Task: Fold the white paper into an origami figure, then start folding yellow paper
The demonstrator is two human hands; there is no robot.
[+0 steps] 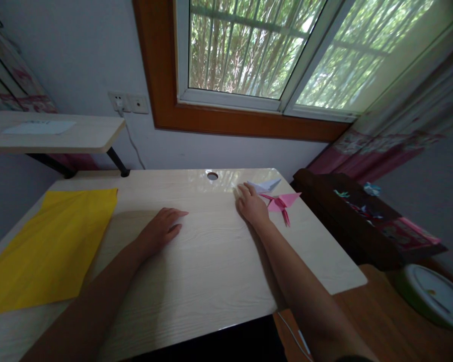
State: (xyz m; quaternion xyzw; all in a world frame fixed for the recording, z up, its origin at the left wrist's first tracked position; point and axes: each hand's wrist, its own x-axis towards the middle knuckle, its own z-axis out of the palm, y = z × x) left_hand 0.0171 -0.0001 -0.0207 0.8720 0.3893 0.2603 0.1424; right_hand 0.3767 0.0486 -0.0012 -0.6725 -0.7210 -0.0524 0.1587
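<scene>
Pale wood-grain covers the desk (211, 261), which stands against a light wall under a window (272, 50) with an orange-brown frame; green trees show through the glass. Near the desk's far edge sits a small round cable hole (212, 175). The person's left hand (162, 229) lies flat on the bare desktop, palm down, fingers loosely spread and pointing to the right, holding nothing. The right hand (252, 205) rests farther back and to the right, also palm down with its fingers stretched out and nothing gripped; its fingertips lie just beside a white folded paper piece (265, 185), though whether they touch it cannot be told. Just to the right of that hand, close to the knuckles, lies a pink folded paper figure (282, 203) with pointed wings and a thin tail hanging toward the near side. Both paper pieces sit near the desk's far right corner. A large yellow sheet (49, 246) lies flat on the left part of the desk, well apart from both hands. A raised shelf (60, 133) juts out at the left, with a wall socket (127, 102) beside it. To the right stands a dark cabinet (347, 221), and a pink patterned curtain (392, 141) hangs above it.
</scene>
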